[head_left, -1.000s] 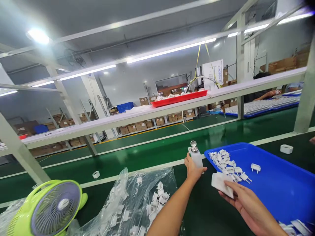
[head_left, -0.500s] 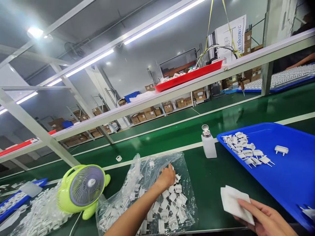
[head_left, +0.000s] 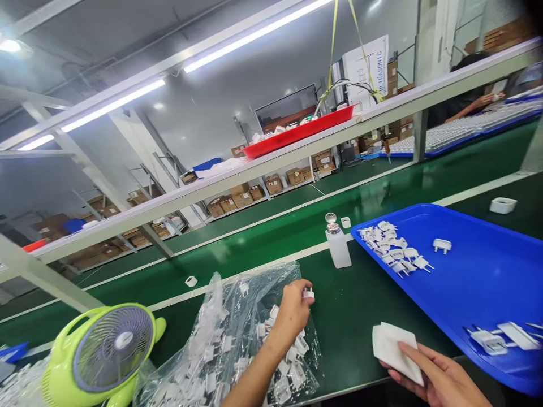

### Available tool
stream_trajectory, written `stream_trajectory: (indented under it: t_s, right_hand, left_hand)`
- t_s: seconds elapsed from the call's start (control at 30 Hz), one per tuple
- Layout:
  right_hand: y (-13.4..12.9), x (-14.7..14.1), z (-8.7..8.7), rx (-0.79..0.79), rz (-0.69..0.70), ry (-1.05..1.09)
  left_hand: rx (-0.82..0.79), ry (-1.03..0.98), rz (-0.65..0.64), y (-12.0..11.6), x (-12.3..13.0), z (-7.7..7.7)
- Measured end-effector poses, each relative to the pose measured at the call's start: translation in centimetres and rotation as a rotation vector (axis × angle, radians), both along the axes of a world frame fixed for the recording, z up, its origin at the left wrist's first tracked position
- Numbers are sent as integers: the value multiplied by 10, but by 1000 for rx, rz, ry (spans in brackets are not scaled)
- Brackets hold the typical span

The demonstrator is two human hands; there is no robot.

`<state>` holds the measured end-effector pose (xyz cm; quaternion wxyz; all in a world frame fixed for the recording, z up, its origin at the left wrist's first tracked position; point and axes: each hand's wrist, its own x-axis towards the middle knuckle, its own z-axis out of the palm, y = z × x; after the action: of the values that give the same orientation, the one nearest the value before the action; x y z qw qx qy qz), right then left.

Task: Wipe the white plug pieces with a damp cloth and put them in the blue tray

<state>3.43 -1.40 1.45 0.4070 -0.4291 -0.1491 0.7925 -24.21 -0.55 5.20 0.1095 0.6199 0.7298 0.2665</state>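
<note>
My left hand (head_left: 296,308) is closed on a small white plug part (head_left: 309,294), pinched in its fingertips with pins pointing up. It hovers over the right edge of a clear plastic bag (head_left: 237,302) spread on the table, with many similar white plug parts (head_left: 292,362) inside. My right hand (head_left: 441,370) grips a folded white cloth (head_left: 396,347) between thumb and fingers, left of the blue tray's near edge. Inside the blue tray (head_left: 470,288) lie a heap of white plug parts (head_left: 392,246), a single one (head_left: 442,245) apart, and several more (head_left: 490,340) at the near corner.
A white dispenser bottle (head_left: 338,249) with its metal lid raised stands beside the tray. The green fan (head_left: 106,350) sits left of the bag. White rings (head_left: 191,281) lie on the green belt (head_left: 271,240). Overhead, a shelf carries a red tray (head_left: 301,134). Another person (head_left: 462,102) works at far right.
My left hand has come out of the bag toward the right, with a plug part now visible in its fingers. My right hand keeps the cloth. The view has turned to the right.
</note>
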Motion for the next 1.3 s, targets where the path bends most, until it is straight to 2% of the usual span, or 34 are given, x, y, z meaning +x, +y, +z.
stream_trajectory:
  t_s: [0.07, 0.17, 0.27, 0.33, 0.4, 0.5, 0.6, 0.73, 0.9, 0.97, 1.03, 1.1, 1.2, 1.23, 1.3]
  right_hand:
    - [-5, 3, 2, 28, -58, 1]
    - [-12, 4, 4, 39, -139, 13]
    - [-17, 6, 6, 23, -180, -10]
    - [-18, 10, 5, 20, -215, -71]
    - [-17, 14, 1, 65, -222, -170]
    - [-11, 13, -11, 323, -152, -491]
    - [-2, 5, -21, 532, -125, -725]
    - [6, -4, -26, 585, -130, -749]
    - [9, -2, -33, 488, -80, -702]
    - [10, -6, -37, 490, -129, -757]
    - [10, -12, -40, 645, -186, -921]
    - [10, -20, -42, 982, -141, -1103]
    - [11, -25, -45, 1517, 113, -1284]
    - [11, -25, -46, 1621, 192, -1322]
    - [10, -23, -48, 1724, 278, -1373]
  left_hand:
    - [15, -59, -72, -5, 28, -7]
    - [-15, -138, -260, -17, 68, -20]
    - [-66, -196, -425, -29, 87, -27]
    - [-46, -231, -394, -38, 88, -32]
    - [26, -271, -239, -47, 85, -41]
    - [108, -290, 39, -54, 85, -59]
    - [136, -241, 168, -46, 95, -70]
    - [138, -196, 115, -25, 105, -68]
    - [114, -256, -135, -18, 89, -66]
    - [125, -305, -220, -20, 81, -70]
    - [145, -348, -250, -22, 77, -76]
    - [178, -370, -246, -24, 77, -81]
    - [224, -368, -224, -25, 79, -87]
    - [236, -362, -218, -25, 80, -88]
    - [251, -356, -211, -24, 81, -91]
